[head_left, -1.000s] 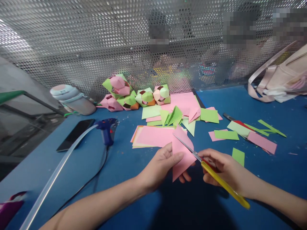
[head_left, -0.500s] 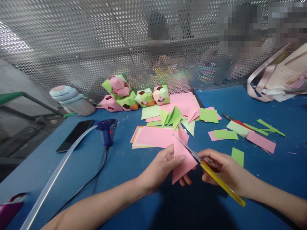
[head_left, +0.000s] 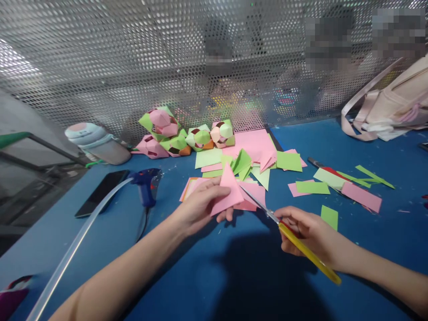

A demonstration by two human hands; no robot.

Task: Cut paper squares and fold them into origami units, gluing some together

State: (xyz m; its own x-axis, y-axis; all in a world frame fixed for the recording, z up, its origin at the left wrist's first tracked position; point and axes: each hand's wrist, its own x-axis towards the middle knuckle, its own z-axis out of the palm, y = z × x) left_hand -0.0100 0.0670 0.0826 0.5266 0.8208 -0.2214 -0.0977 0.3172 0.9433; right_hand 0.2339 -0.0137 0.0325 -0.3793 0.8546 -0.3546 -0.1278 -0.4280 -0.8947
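Observation:
Between thumb and fingers, my left hand [head_left: 202, 200] holds a folded pink piece of paper [head_left: 228, 192] with a pointed top, above the stack of paper sheets [head_left: 252, 196]. My right hand [head_left: 306, 234] grips scissors [head_left: 309, 253] with yellow and red handles, their blades pointing up and left. The blade tips are near the pink paper's right edge; I cannot tell whether they touch it. Just behind the left hand lie folded green pieces [head_left: 242, 162] and a large pink sheet [head_left: 250, 142].
Folded paper shapes [head_left: 160, 122] are piled at the back. A glue gun [head_left: 145, 185], a phone [head_left: 102, 192] and a bottle [head_left: 100, 142] sit left. Paper strips [head_left: 361, 196] and a cutter knife [head_left: 316, 163] lie right, with a bag [head_left: 391, 102] behind. A perforated metal panel [head_left: 133, 58] stands behind.
My left hand has moved left and up with the pink paper, away from the scissors and over the paper stack. My right hand with the scissors has stayed almost in place.

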